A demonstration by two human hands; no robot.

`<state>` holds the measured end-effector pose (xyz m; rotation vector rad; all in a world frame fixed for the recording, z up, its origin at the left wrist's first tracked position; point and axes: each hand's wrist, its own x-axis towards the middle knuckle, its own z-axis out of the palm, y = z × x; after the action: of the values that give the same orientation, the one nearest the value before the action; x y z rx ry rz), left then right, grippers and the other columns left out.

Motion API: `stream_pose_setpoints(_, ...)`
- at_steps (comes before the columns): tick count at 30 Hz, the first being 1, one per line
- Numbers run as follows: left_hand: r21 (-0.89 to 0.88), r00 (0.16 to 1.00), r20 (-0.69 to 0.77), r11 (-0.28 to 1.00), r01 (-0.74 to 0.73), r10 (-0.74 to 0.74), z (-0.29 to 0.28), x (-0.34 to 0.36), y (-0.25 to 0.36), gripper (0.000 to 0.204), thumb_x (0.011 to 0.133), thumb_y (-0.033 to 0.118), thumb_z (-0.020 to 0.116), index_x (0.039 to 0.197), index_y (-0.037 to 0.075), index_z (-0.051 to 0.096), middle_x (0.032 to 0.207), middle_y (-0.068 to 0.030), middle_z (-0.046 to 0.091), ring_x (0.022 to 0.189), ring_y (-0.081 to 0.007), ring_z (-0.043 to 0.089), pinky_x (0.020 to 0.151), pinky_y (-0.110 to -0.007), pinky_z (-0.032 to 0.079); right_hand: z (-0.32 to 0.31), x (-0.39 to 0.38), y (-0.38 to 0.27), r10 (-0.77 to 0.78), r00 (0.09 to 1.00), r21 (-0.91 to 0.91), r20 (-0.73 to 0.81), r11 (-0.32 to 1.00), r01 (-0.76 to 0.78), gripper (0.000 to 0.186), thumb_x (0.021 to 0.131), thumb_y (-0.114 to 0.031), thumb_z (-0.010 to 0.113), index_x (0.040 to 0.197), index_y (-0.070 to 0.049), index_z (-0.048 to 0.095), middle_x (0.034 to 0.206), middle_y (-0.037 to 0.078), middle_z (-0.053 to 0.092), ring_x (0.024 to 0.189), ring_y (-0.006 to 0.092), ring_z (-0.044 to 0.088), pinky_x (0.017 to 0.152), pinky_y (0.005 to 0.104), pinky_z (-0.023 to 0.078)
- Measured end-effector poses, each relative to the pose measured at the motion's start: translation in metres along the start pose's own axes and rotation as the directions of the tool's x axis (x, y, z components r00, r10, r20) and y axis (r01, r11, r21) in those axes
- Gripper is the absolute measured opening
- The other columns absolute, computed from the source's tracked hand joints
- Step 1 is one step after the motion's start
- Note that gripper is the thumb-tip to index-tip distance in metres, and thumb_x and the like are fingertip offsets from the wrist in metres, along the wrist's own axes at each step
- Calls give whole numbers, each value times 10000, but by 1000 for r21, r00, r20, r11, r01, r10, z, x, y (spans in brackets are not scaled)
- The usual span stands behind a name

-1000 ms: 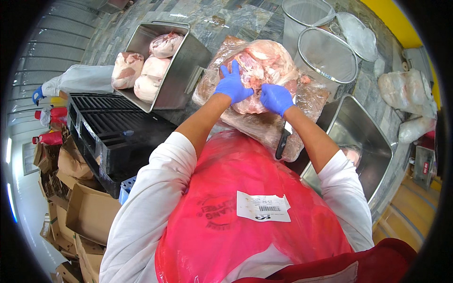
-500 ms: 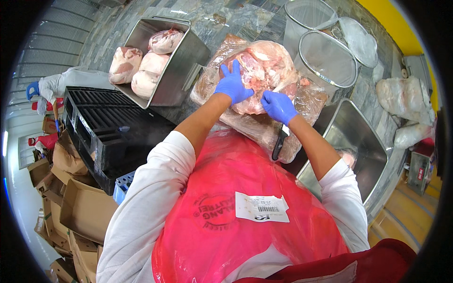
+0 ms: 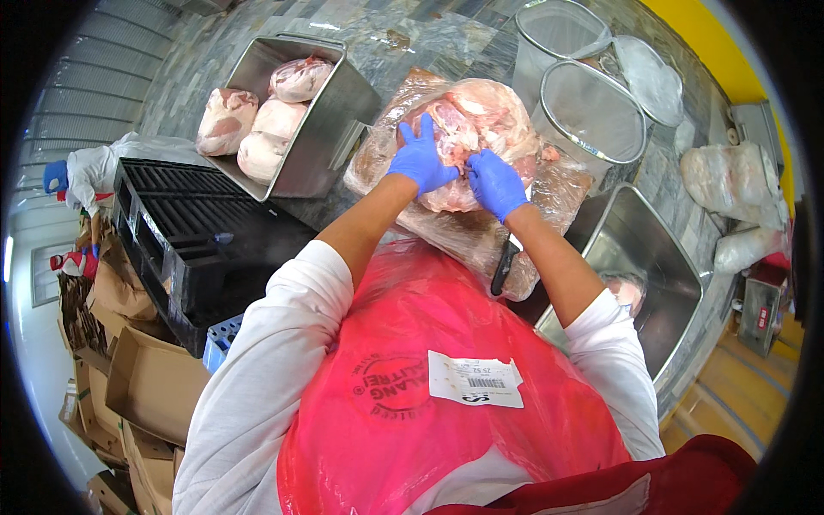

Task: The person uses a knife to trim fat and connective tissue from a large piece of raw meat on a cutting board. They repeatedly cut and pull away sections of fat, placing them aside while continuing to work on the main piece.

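Observation:
A large pale-pink piece of raw meat [image 3: 489, 112] rests on a plastic-wrapped block [image 3: 459, 236]. My left hand [image 3: 421, 163], in a blue glove, lies on the meat's left side with its fingers spread. Against the middle of the meat, close to my left thumb, my blue-gloved right hand [image 3: 498, 184] has its fingers closed in a pinch on the flesh. Their tips are partly hidden there. A knife with a black handle [image 3: 504, 268] lies beside my right wrist, its blade partly covered by that hand and forearm.
A steel tub [image 3: 322, 142] at the left holds several meat pieces [image 3: 262, 129]. Another steel tub [image 3: 665, 266] stands at the right with a piece inside. Clear-lined hoops [image 3: 592, 112] are beyond. Black pallets [image 3: 206, 232] and cardboard boxes [image 3: 154, 378] fill the left, near a co-worker [image 3: 103, 176].
My right hand has moved a little left and away from me, in toward the middle of the meat and my left thumb. The left hand stays spread on the meat.

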<state>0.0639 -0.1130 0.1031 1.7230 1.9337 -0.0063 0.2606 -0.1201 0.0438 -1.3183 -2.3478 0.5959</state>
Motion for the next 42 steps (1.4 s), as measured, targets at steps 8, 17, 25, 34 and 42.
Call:
stream_pose_setpoints(8, -16, 1000, 16, 999, 27, -27, -3, -1, 2, 1382, 729, 515, 887, 1673, 5, 15, 1599, -525, 39, 1470, -579, 371, 1184, -469, 431, 4, 4, 12, 82, 994, 157, -72, 985, -70, 112, 934, -209, 673, 942, -101, 700, 972, 174, 666, 924, 404, 667, 808, 512, 545)
stream_pose_setpoints(17, 36, 999, -12, 998, 47, -46, 7, 9, -5, 1378, 733, 541, 856, 1677, 43, -16, 1640, -459, 49, 1405, -592, 450, 1146, -509, 467, 19, 4, 18, 207, 958, 284, -201, 948, -145, 111, 922, -173, 708, 1013, -119, 741, 968, 145, 701, 908, 352, 696, 808, 443, 565)
stream_pose_setpoints(25, 26, 1000, -11, 999, 21, -21, 2, 3, 0, 1373, 738, 550, 854, 1687, 86, -23, 1651, -446, 68, 1416, -590, 442, 1173, -529, 431, -18, -51, 20, 489, 697, 594, -525, 797, -112, 234, 967, -217, 696, 1097, -25, 726, 1020, 196, 716, 903, 336, 715, 801, 419, 580)
stream_pose_setpoints(34, 7, 1000, -8, 1000, -13, 13, 7, 11, -11, 1429, 726, 587, 868, 1673, 44, -54, 1634, -463, 119, 1463, -591, 369, 1197, -526, 396, 23, -182, -5, 842, 492, -8, 223, 506, -862, 575, 862, -523, 722, 1121, -11, 733, 1076, 274, 747, 1014, 451, 731, 894, 524, 577)
stream_pose_setpoints(42, 32, 990, 101, 994, -104, 100, -15, 18, -9, 1499, 697, 584, 901, 1653, -9, -90, 1644, -385, 270, 1554, -565, 185, 1246, -515, 331, 28, -245, 13, 900, 435, 289, 29, 409, -866, 482, 896, -403, 741, 1156, -5, 659, 1031, 280, 740, 958, 442, 732, 860, 500, 565)
